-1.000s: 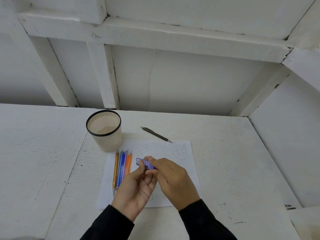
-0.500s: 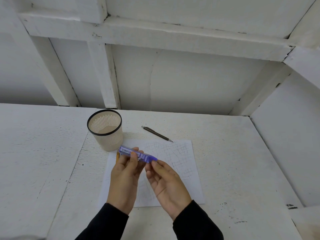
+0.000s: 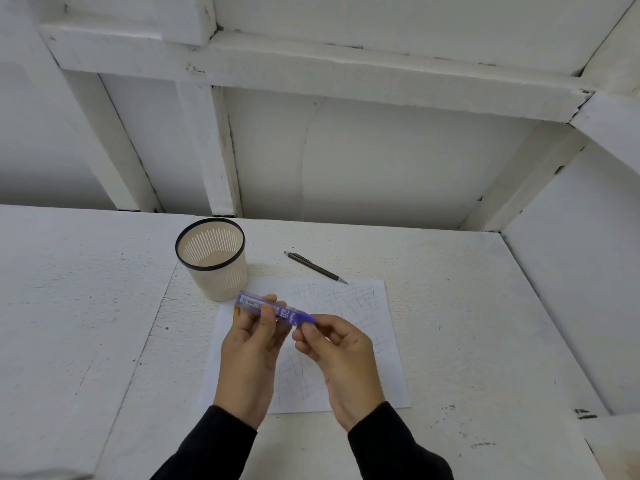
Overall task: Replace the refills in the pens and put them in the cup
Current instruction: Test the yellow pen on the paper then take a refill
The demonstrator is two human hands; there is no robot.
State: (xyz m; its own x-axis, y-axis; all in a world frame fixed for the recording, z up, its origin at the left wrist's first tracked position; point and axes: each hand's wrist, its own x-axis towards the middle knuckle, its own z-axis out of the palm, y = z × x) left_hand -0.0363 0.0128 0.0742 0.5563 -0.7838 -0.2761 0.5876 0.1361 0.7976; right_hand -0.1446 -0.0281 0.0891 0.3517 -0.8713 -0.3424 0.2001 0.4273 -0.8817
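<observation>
My left hand (image 3: 251, 344) holds the purple refill case (image 3: 289, 314) up over the paper (image 3: 363, 306), with its fingers (image 3: 268, 318) curled round the middle. The case lies sideways, long way left to right. My right hand (image 3: 337, 348) pinches its right end, so I think that hand opens it. The cup (image 3: 221, 282) stands just behind the case's left end. A dark pen (image 3: 315, 267) lies further back on the counter (image 3: 86, 306).

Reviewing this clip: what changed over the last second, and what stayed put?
The purple translucent refill case rose and shifted left toward the beige slotted cup; the left hand now holds its middle, while the right hand slid to pinch its right end. Cup, dark pen and scribbled paper sheet stayed put.
</observation>
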